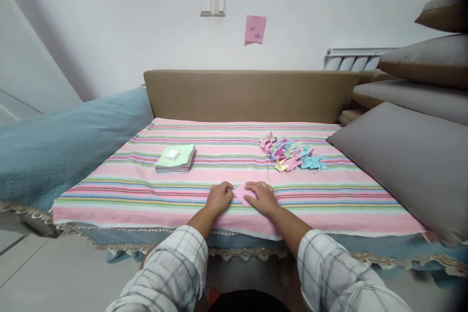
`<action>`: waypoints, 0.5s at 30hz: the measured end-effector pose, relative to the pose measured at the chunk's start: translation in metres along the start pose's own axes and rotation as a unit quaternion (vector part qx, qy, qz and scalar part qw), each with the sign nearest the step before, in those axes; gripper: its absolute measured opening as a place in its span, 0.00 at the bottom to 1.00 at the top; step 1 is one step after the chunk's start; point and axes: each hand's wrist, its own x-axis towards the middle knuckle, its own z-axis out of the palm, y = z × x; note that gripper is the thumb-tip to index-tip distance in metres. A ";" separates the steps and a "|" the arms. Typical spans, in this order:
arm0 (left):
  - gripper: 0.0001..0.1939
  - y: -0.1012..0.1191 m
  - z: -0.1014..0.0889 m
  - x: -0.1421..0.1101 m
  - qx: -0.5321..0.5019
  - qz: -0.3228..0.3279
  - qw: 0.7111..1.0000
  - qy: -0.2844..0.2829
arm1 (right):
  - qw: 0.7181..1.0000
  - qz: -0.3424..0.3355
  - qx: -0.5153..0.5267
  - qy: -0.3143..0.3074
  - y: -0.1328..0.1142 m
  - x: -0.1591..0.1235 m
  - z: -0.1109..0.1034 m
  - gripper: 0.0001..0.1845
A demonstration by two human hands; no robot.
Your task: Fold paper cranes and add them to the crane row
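A small folded piece of pink origami paper (pixel 240 194) lies on the striped cloth close to the front edge, one corner pointing left. My right hand (pixel 263 198) covers its right side, with thumb and fingers pressed on it. At the left corner, my left hand (pixel 218 198) is closed, its thumb and forefinger together at the paper's tip; the other fingers are curled under. Beyond my right hand sits a heap of folded paper cranes (pixel 292 153) in pink, purple, yellow, green and blue. A stack of square coloured paper (pixel 175 165) lies to the left, with a small white box (pixel 173 155) on top.
The striped cloth (pixel 120 190) covers a seat with a brown backrest (pixel 248 95). Grey cushions (pixel 409 161) are piled at the right, and a blue-covered armrest (pixel 80 136) stands at the left. A pink note (pixel 255 29) and switches (pixel 212 6) are on the wall.
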 end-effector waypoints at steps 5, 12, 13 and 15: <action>0.12 0.008 0.007 -0.010 0.013 -0.022 1.000 0.016 | 0.999 0.039 0.027 0.021 0.000 0.003 0.002 0.10; 0.30 0.005 0.022 -0.029 0.041 0.045 0.996 0.059 | 0.998 0.015 -0.002 0.053 0.003 -0.002 0.008 0.10; 0.31 0.003 0.023 -0.030 0.044 0.052 0.996 0.054 | 0.998 0.012 -0.005 0.058 0.003 -0.002 0.009 0.10; 0.33 0.001 0.024 -0.031 0.052 0.066 0.995 0.044 | 0.998 0.008 -0.008 0.066 0.003 -0.003 0.009 0.10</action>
